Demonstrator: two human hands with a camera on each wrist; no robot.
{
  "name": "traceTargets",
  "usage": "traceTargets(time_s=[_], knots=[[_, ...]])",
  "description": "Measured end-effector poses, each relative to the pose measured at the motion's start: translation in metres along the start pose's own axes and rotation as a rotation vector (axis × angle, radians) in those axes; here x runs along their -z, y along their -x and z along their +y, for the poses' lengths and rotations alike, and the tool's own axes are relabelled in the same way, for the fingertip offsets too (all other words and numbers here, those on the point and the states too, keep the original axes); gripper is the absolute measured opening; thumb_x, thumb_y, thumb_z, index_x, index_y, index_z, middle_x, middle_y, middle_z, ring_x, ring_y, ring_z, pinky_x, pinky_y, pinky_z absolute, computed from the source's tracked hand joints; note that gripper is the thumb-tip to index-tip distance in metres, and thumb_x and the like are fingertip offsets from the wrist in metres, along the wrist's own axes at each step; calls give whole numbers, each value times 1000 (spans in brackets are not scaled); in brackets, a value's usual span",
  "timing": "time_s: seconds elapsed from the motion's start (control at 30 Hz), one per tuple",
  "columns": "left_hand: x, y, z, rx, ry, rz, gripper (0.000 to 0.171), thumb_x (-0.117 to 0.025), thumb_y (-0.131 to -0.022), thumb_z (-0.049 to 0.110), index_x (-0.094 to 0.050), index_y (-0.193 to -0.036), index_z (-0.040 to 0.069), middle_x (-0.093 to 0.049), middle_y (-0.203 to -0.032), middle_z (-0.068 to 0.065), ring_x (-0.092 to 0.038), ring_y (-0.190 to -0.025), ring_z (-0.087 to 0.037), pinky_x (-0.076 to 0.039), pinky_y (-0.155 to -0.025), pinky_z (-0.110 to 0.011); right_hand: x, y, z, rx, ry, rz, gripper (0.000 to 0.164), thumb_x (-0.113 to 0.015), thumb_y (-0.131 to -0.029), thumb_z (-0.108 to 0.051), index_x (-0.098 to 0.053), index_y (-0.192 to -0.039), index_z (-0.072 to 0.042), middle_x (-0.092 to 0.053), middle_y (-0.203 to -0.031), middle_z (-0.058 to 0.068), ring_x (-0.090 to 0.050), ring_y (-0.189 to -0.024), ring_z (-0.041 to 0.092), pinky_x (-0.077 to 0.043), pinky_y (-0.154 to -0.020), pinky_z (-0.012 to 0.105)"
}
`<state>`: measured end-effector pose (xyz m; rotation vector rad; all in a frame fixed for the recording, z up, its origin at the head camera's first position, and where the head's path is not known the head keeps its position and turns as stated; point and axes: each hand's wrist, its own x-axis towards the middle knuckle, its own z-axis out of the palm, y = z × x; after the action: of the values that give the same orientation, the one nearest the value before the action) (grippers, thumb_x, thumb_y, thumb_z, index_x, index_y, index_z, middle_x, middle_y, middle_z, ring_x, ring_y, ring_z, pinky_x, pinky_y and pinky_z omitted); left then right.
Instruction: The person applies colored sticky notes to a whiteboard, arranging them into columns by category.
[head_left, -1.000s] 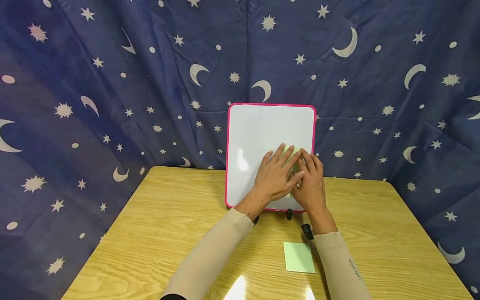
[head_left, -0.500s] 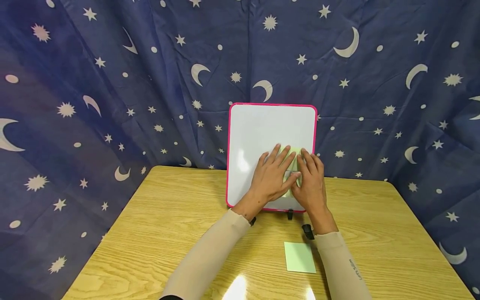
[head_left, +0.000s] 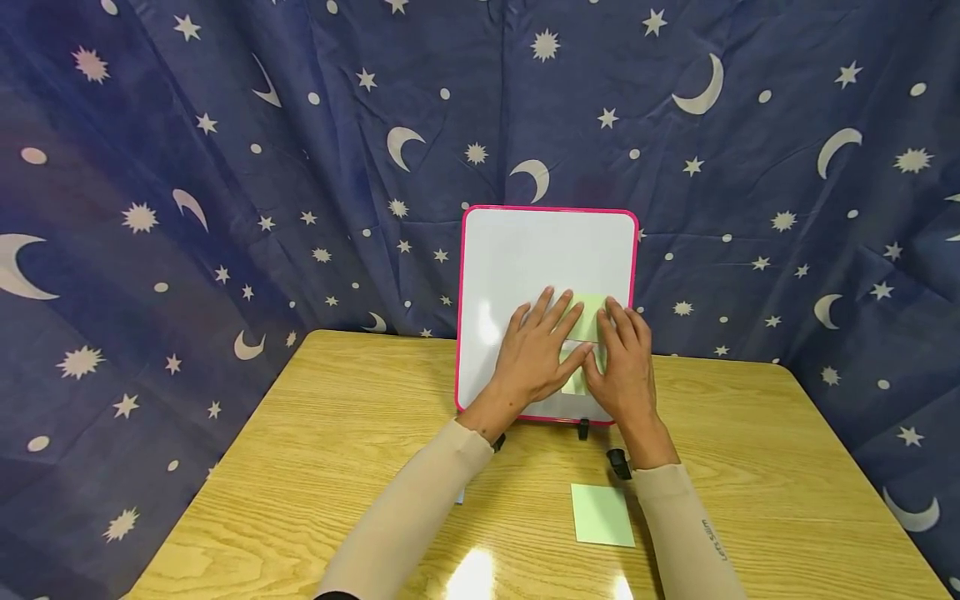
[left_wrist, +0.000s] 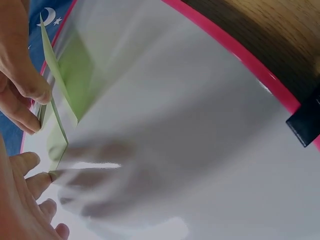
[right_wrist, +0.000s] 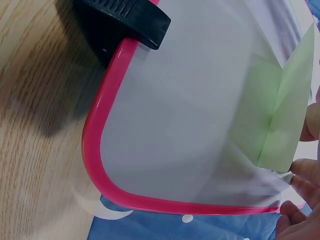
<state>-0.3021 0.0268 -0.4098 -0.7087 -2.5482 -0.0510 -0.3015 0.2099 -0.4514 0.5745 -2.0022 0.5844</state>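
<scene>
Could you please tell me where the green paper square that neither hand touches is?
In the head view, the green paper square lies on the table right of centre, in front of the whiteboard and just left of the right sleeve.

free room across upper whiteboard (head_left: 517,250), left grip (head_left: 532,354) and right grip (head_left: 625,367) blocking below

In front of me mid-frame, the board (head_left: 540,254) is white with a hot-pink rim (head_left: 636,258), the upper note (head_left: 588,315) and lower note (head_left: 573,383) pale yellow-green. Below them, the loose note (head_left: 602,515) is mint green, on my yellow wood-grained counter (head_left: 757,483). My sleeves (head_left: 412,508) are beige. Across the top, the curtain (head_left: 337,133) is navy, patterned with white moons, stars and dots.
</scene>
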Motion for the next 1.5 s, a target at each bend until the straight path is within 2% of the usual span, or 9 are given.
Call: traceTargets(time_s=[0.3,0.67,0.87,1.03,1.5], knots=[[-4,8,0,-24,19,18,69,-32,-111,61,-30,-170,25,-24,-176,0,-13,-164,-23,-21,-129,-51,2,1,0,-16,4,-36,58,-72,-87,-8,-60,-140,13,-51,-156,27,-43,-139,54,-26,-123,61],[-11,10,4,-50,13,33,68,-33,-111,61,-31,-169,26,-23,-176,-1,-14,-164,-24,-22,-128,-50,6,0,-1,-21,25,-67,62,-72,-86,-8,-58,-142,13,-49,-157,27,-43,-140,54,-26,-123,60],[-14,7,9,-60,12,38,67,-31,-111,60,-30,-170,27,-24,-176,1,-12,-164,-23,-22,-128,-49,5,0,0,-8,27,-59,62,-76,-86,-6,-59,-142,13,-50,-157,28,-44,-139,55,-27,-122,62],[-14,4,14,-53,3,15,67,-30,-112,60,-26,-170,27,-22,-176,4,-10,-165,-21,-19,-129,-48,4,0,0,4,25,-44,63,-79,-84,-4,-60,-141,13,-51,-155,28,-45,-137,56,-28,-121,64],[-14,4,16,-48,-16,3,68,-27,-112,60,-26,-171,26,-22,-176,6,-11,-165,-20,-19,-129,-47,5,1,-1,2,33,-48,65,-80,-82,-4,-60,-141,13,-51,-155,28,-45,-137,55,-28,-122,61]])
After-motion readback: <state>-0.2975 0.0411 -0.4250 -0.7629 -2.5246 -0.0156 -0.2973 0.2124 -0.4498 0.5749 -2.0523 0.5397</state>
